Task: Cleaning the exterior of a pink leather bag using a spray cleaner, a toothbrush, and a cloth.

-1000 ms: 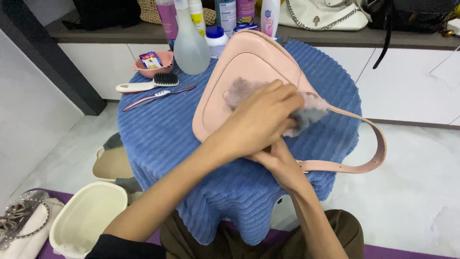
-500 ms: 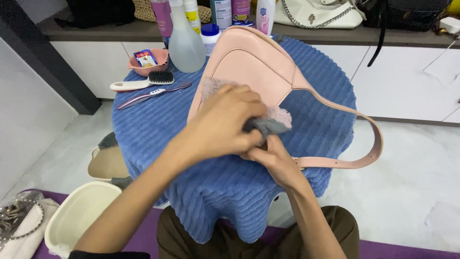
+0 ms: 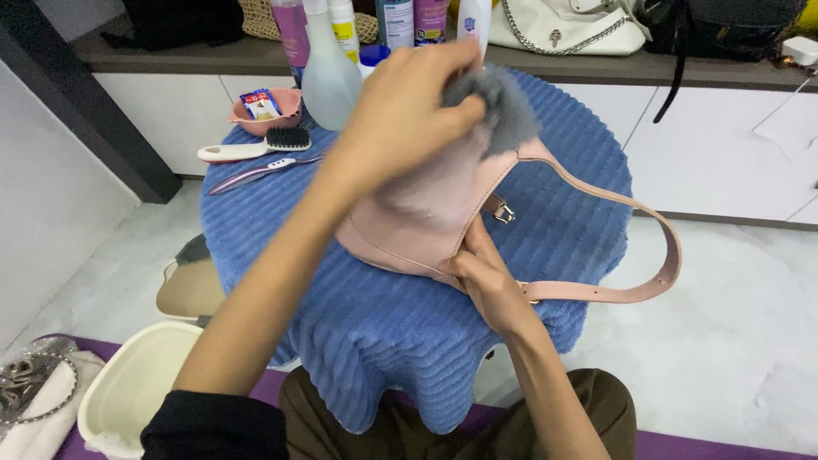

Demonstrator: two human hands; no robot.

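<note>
I am pressing a grey cloth (image 3: 503, 102), gripped in my left hand (image 3: 409, 111), onto the pink handbag (image 3: 426, 213) lying mid-bench (image 3: 281, 238), my right hand (image 3: 486, 277) pinching its near edge, and a wide wipe is risking toppling the spray bottle (image 3: 328, 72) behind the handbag.

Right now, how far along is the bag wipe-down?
Done: cannot tell which areas are clean. In hand: left hand rubs a fluffy grey cloth on the pink leather handbag; right hand steadies its lower edge. Left: white-handled black-bristle brush lies untouched.
</note>
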